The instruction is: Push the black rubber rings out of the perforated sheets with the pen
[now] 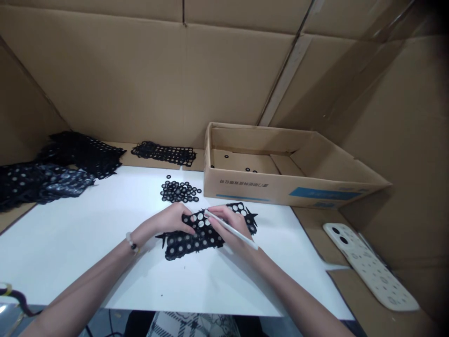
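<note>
A black rubber sheet with rows of round holes and rings lies at a slant on the white tabletop. My left hand grips its left upper part between thumb and fingers. In my right hand is a slim white pen-like tool, its tip down near the sheet's upper rows. Bright open holes show along the upper rows; the lower rows look filled with rings. Just beyond my left hand sits a pile of small black rings.
An open cardboard box with a few loose rings stands at the back right. Stacked perforated black sheets lie at the left, and another sheet by the back wall. A phone in a pale case lies at the right.
</note>
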Motion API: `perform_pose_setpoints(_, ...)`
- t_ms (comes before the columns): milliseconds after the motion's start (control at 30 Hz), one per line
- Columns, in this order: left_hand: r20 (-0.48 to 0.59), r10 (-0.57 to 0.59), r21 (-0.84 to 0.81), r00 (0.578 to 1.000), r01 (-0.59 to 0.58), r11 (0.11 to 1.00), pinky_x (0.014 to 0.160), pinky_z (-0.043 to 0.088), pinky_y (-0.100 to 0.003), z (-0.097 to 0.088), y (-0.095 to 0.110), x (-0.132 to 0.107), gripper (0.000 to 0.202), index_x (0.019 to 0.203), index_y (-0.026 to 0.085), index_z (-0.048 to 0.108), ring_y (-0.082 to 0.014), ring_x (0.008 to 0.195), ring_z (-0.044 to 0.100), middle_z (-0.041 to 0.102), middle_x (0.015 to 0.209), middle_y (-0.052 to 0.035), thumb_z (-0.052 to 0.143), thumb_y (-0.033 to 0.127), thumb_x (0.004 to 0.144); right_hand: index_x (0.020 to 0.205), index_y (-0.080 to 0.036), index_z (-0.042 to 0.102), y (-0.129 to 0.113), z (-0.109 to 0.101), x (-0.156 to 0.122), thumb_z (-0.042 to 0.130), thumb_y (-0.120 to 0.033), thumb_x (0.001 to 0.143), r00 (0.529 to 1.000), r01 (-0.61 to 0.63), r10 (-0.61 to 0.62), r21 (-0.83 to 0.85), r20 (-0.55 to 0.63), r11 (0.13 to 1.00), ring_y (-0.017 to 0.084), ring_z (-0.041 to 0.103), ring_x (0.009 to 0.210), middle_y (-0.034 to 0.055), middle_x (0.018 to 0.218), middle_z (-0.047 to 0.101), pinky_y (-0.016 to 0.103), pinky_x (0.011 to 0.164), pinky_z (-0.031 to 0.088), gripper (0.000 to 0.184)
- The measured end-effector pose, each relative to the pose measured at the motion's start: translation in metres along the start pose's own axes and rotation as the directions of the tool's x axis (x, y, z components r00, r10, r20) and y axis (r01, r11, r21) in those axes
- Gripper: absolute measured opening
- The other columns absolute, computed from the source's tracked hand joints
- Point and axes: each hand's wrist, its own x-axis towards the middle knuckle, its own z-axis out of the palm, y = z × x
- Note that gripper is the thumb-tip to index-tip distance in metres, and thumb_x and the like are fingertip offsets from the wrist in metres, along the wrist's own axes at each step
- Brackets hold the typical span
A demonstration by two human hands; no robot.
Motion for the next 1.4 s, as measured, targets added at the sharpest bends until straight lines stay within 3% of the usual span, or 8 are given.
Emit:
perform_pose_setpoints(133, -0.052, 0.053, 0.054, 0.997, -0.050, 0.997, 0.059, 0.038, -0.023, 0.002, 0.000, 0.000, 0.021, 0.068, 0.019, 0.070, -0.0156, 0.063, 0.059, 0.070, 0.066, 0.0023, 0.069, 0.039, 0.073, 0.088, -0.022, 0.068, -0.004, 0.000, -0.001, 0.060, -0.028, 0.086, 1.000, -0.009, 0.010, -0.046, 0.028, 0.999, 0.019, 0.068, 0.077, 0.0028, 0.086, 0.073, 0.029, 0.073, 0.052, 0.010)
perform_pose_setpoints(267, -0.147, 0.007, 0.087, 0.989, 0.006, 0.996, 0.061, 0.038, -0.023, 0.003, 0.003, 0.003, 0.019, 0.074, 0.019, 0.072, -0.0180, 0.069, 0.063, 0.073, 0.072, 0.0009, 0.066, 0.036, 0.077, 0.084, -0.021, 0.069, -0.001, 0.002, 0.000, 0.059, -0.024, 0.085, 0.999, 0.002, 0.001, -0.095, 0.034, 0.995, 0.017, 0.066, 0.073, 0.0026, 0.083, 0.072, 0.028, 0.071, 0.050, 0.010)
perform_pose_setpoints(633, -0.178, -0.113, -0.140, 0.978, 0.089, 0.986, 0.071, 0.044, -0.026, 0.009, -0.004, 0.010, 0.026, 0.081, 0.017, 0.075, -0.0235, 0.083, 0.066, 0.075, 0.081, 0.0001, 0.072, 0.041, 0.070, 0.081, -0.021, 0.070, 0.007, 0.006, 0.002, 0.061, -0.024, 0.084, 0.999, -0.033, 0.033, -0.081, 0.003, 0.996, 0.017, 0.066, 0.067, 0.0022, 0.077, 0.073, 0.026, 0.062, 0.048, 0.010)
perform_pose_setpoints(900, -0.180, -0.126, -0.237, 0.976, 0.081, 0.968, 0.070, 0.043, -0.026, 0.011, -0.009, 0.011, 0.029, 0.083, 0.017, 0.075, -0.0221, 0.080, 0.065, 0.074, 0.080, -0.0002, 0.072, 0.042, 0.069, 0.080, -0.021, 0.071, 0.013, 0.006, 0.004, 0.062, -0.026, 0.082, 1.000, -0.028, 0.027, -0.077, -0.016, 0.997, 0.017, 0.066, 0.065, 0.0019, 0.074, 0.073, 0.026, 0.061, 0.047, 0.011)
perform_pose_setpoints(1200, -0.278, -0.172, -0.129, 0.945, 0.141, 0.982, 0.057, 0.034, -0.024, 0.020, 0.001, 0.008, 0.020, 0.066, 0.015, 0.070, -0.0159, 0.060, 0.055, 0.064, 0.060, 0.0025, 0.067, 0.034, 0.072, 0.077, -0.020, 0.070, 0.013, 0.020, 0.003, 0.057, -0.023, 0.084, 0.988, -0.151, 0.152, -0.050, -0.003, 0.987, 0.017, 0.065, 0.067, 0.0014, 0.074, 0.072, 0.025, 0.061, 0.045, 0.014)
perform_pose_setpoints(1400, -0.245, -0.115, -0.167, 0.963, 0.075, 0.983, 0.057, 0.035, -0.024, 0.021, 0.001, 0.009, 0.021, 0.065, 0.014, 0.069, -0.0158, 0.061, 0.055, 0.064, 0.061, 0.0016, 0.068, 0.034, 0.072, 0.079, -0.021, 0.069, 0.015, 0.027, 0.001, 0.056, -0.022, 0.085, 0.983, -0.183, 0.182, -0.039, -0.013, 0.982, 0.017, 0.063, 0.068, 0.0008, 0.075, 0.071, 0.025, 0.062, 0.043, 0.014)
